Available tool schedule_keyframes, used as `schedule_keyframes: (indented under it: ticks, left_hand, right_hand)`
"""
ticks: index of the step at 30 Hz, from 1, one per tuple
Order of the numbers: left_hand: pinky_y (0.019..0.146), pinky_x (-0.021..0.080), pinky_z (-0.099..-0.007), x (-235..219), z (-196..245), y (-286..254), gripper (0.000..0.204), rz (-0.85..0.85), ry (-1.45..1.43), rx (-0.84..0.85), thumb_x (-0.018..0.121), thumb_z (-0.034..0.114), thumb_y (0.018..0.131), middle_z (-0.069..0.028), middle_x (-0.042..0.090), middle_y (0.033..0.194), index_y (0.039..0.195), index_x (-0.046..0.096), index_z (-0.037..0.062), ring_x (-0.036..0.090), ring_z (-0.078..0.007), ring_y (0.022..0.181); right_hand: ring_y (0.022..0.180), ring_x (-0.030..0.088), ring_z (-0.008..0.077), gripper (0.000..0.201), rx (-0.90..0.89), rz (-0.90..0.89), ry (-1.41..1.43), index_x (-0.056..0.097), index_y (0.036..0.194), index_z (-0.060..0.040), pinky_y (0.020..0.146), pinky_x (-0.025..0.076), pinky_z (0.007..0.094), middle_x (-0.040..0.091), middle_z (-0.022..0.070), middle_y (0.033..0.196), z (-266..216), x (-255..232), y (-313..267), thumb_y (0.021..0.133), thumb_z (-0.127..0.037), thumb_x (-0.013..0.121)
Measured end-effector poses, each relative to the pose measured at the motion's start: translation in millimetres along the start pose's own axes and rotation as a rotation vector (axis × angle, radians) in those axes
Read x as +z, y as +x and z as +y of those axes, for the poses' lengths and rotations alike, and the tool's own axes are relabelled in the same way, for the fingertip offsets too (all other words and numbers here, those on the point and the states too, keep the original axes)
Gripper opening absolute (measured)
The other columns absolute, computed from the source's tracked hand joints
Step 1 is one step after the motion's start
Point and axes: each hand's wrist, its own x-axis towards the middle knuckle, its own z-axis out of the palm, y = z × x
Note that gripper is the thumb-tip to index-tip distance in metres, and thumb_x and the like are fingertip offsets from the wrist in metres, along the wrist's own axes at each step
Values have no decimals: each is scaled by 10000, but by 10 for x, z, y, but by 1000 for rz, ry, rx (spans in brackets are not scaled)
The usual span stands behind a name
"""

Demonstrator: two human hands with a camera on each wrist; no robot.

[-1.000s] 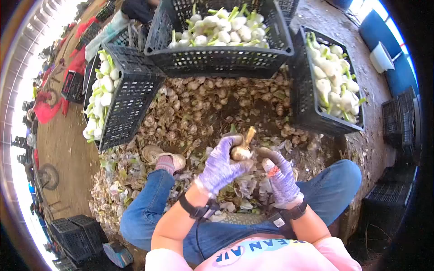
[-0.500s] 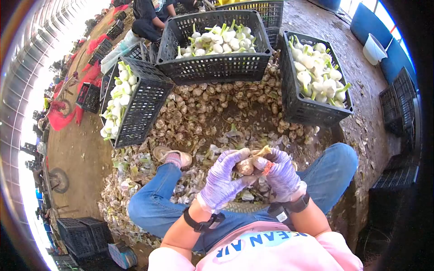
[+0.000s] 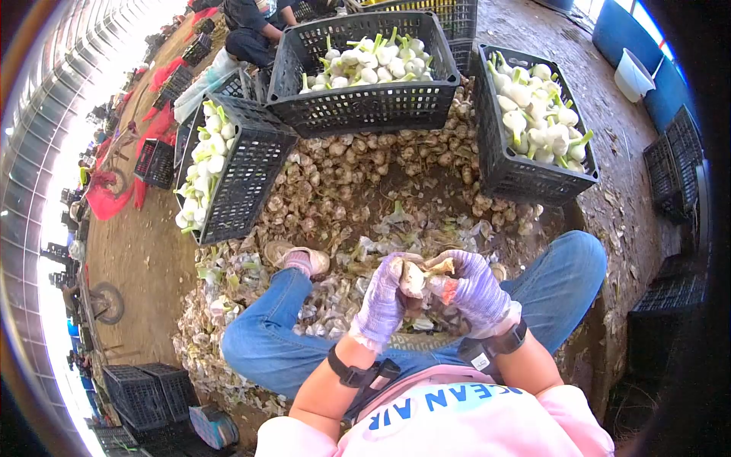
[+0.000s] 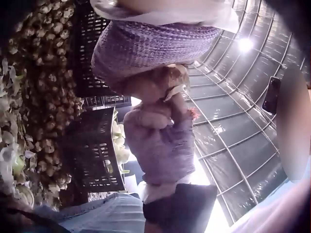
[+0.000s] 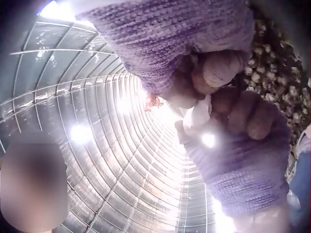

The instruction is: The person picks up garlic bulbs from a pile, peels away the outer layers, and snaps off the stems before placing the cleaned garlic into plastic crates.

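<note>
In the head view, a garlic bulb (image 3: 412, 280) with a dry, bent stalk (image 3: 441, 266) is held between both hands, above the lap. My left hand (image 3: 378, 308), in a purple knit glove with soiled fingertips, grips the bulb from the left side. The gloved right hand (image 3: 480, 293) pinches at the bulb and stalk from the right, an orange-red band around its thumb. Seen from the right wrist, a white patch of the bulb (image 5: 198, 114) shows between the curled fingers of the two hands. Most of the bulb is hidden by fingers in the left wrist view.
Black crates hold peeled white garlic at the left (image 3: 247, 171), front (image 3: 365, 107) and right (image 3: 533, 179). Between them lies a heap of unpeeled garlic bulbs (image 3: 335, 171). Loose skins (image 3: 228, 335) cover the ground by the legs. Another person (image 3: 255, 34) sits beyond the crates.
The right hand, apart from the bulb at first, has come in and taken hold at the stalk. The bulb now shows a whiter surface. The head view has shifted slightly.
</note>
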Motion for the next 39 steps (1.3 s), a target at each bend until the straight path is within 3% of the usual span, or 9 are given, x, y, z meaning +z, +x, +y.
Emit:
schedule_keyframes:
  ticks: [5, 7, 11, 12, 16, 20, 29, 35, 39]
  left_hand:
    - [646, 485, -234, 177, 86, -20, 426, 87, 106, 69, 573, 376, 879, -24, 562, 871, 1170, 479, 80, 556, -110, 737]
    - [697, 470, -229, 192, 79, -56, 506, 70, 839, 594, 620, 325, 858, -39, 534, 963, 1242, 418, 66, 546, -124, 815]
    - [641, 454, -207, 214, 116, -45, 479, 206, 305, 282, 600, 327, 863, -38, 522, 954, 1233, 425, 79, 539, -110, 775]
    - [552, 448, -207, 213, 202, -73, 416, 197, 201, 56, 586, 338, 869, -15, 535, 885, 1178, 460, 89, 537, -99, 668]
    - [588, 483, -244, 41, -17, 71, 348, 140, -25, 37, 548, 290, 896, -19, 544, 910, 1167, 462, 91, 571, -121, 734]
    - [973, 376, -353, 138, -67, 49, 408, 97, 6, 374, 538, 287, 908, -100, 471, 1242, 1248, 433, 88, 458, -199, 1135]
    - [930, 408, -346, 20, -202, 24, 447, 186, 830, 788, 474, 303, 945, -135, 516, 1191, 1272, 415, 4, 528, -210, 1047]
    - [657, 435, -235, -52, -191, 152, 247, 209, 541, 381, 454, 237, 958, -17, 552, 830, 1078, 533, 36, 511, -112, 708]
    - [598, 425, -201, -103, 42, 179, 288, 254, 262, -248, 450, 320, 955, -3, 564, 854, 992, 573, 62, 496, -70, 701]
  right_hand:
    - [791, 572, 88, 276, -2, 70, -155, 603, 1002, 21, 715, 478, 242, 640, 50, 907, 31, -11, 45, 798, -146, 686]
    - [833, 565, 94, 275, -65, 151, -164, 596, 1018, 17, 745, 474, 247, 631, 55, 944, 81, -1, 64, 810, -146, 670]
    - [772, 584, 174, 208, -71, 36, -392, 610, 956, 1, 706, 467, 291, 607, 97, 837, 49, -14, 83, 786, -107, 659]
    - [740, 584, 246, 184, -368, -15, -747, 609, 928, -5, 678, 461, 327, 574, 133, 789, 1, -29, 135, 768, -83, 651]
    - [742, 580, 283, 168, -416, -66, -795, 607, 899, -6, 666, 457, 342, 560, 150, 775, 17, -34, 162, 759, -89, 650]
    - [905, 558, 111, 397, -23, -70, 4, 487, 1199, -19, 793, 476, 263, 581, 44, 1051, 87, -41, 132, 846, -133, 631]
    - [899, 570, 100, 433, 61, 69, -1, 523, 1154, 34, 778, 473, 231, 620, 68, 1015, 335, 33, 85, 806, -152, 701]
    - [770, 556, 74, 229, 107, -107, -328, 601, 1020, 17, 666, 478, 241, 648, 43, 852, 143, -68, 153, 821, -83, 653]
    - [697, 620, 278, 240, -218, -125, -822, 605, 964, 2, 641, 489, 329, 624, 152, 752, 252, -145, 208, 764, -114, 672]
